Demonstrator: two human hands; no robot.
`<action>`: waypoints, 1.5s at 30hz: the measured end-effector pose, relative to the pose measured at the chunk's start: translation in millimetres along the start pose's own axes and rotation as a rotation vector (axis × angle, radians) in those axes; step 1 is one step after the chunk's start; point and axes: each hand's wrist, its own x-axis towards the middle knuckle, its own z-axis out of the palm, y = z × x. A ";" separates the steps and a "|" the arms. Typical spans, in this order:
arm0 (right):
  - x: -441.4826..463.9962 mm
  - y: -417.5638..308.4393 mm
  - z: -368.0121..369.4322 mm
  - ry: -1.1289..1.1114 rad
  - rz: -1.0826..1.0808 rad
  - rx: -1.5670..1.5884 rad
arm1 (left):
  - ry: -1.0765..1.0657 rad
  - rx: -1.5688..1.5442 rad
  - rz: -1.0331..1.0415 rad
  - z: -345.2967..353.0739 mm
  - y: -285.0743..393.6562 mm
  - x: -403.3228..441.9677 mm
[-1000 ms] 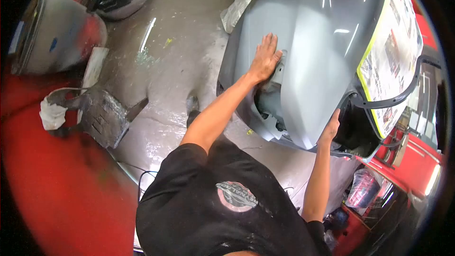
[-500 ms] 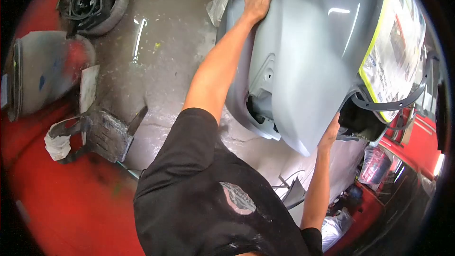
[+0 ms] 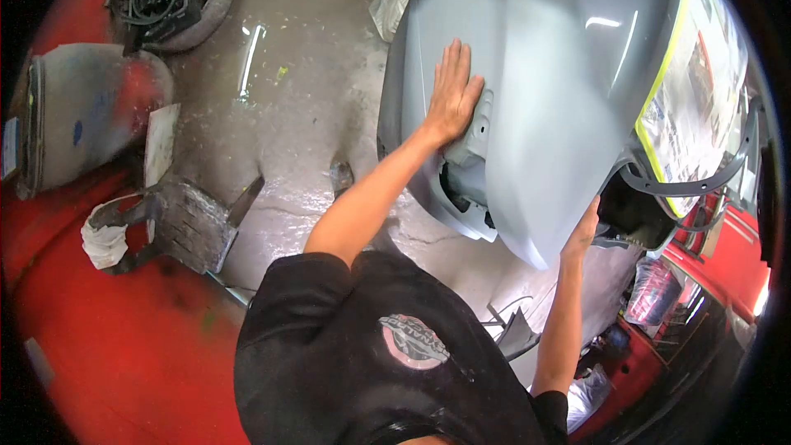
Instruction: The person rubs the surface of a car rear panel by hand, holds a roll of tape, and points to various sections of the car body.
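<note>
A grey, primer-coated car body panel (image 3: 548,107) fills the upper middle, with a smooth rounded surface tapering to a point near me. My left hand (image 3: 453,99) lies flat on its left part, fingers stretched out and together, thumb a little apart. Just below that hand is a recess (image 3: 468,177) with a dark opening. My right hand (image 3: 583,229) is at the panel's lower right edge, beside a black cavity; its fingers are mostly hidden there.
Clear plastic sheeting (image 3: 696,82) edged with yellow tape covers the right side. A curved black strip (image 3: 696,188) juts out below it. On the left are a tyre (image 3: 216,0), a worn grey panel (image 3: 95,119) and a dark metal stand (image 3: 189,227) on the floor.
My left hand has slid down the panel toward me, from near the top edge to just above the recess. My right hand stays at the lower right edge. The view has shifted slightly.
</note>
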 end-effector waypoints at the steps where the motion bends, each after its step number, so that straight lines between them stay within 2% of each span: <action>1: 1.1 -2.1 0.4 -0.013 0.051 0.046 | 0.002 -0.001 0.014 -1.2 -0.9 -5.2; 5: -0.9 -13.0 2.1 -0.020 0.112 0.079 | 0.046 -0.068 -0.060 2.3 -30.4 27.4; 8: 1.9 0.0 -0.5 0.037 0.165 0.077 | 0.065 -0.047 -0.087 -2.1 -72.1 98.1; 10: 1.5 3.4 -0.4 0.052 0.117 0.031 | 0.078 0.050 0.006 10.1 -153.8 156.6; 14: -1.4 12.9 -10.2 -0.039 -0.095 -0.099 | 0.114 -0.083 -0.160 -7.3 -139.0 181.9; 17: -0.9 16.2 -10.7 -0.028 -0.098 -0.073 | 0.133 -0.094 -0.173 -3.6 -146.5 166.2; 19: 3.2 24.9 -17.7 -0.058 -0.023 0.026 | 0.113 -0.077 -0.200 -8.2 -122.8 124.9; 21: 3.7 22.3 -14.1 -0.040 -0.034 -0.007 | 0.117 -0.110 -0.214 -2.7 -117.5 87.1; 25: -1.0 -1.3 3.1 0.061 -0.191 -0.238 | 0.099 -0.154 -0.260 0.2 -87.6 17.6; 29: 1.8 24.7 -13.8 -0.033 -0.148 -0.135 | 0.080 -0.149 -0.278 2.1 -59.3 -38.0; 34: -6.0 -13.9 12.2 0.077 -0.091 -0.150 | 0.071 -0.138 -0.290 5.9 -33.6 -94.6; 37: -5.1 -12.2 7.5 0.042 -0.083 -0.158 | 0.048 -0.143 -0.305 5.6 -21.0 -123.8; 41: 0.3 -4.4 4.7 -0.005 0.055 0.140 | 0.005 -0.134 -0.336 2.4 -10.7 -142.7; 44: 3.4 -0.8 -4.6 -0.081 0.003 -0.055 | 0.009 -0.060 -0.272 -2.5 4.9 -116.3; 45: 2.5 -5.7 -2.6 -0.079 0.012 -0.006 | 0.022 -0.052 -0.217 -3.6 10.8 -98.7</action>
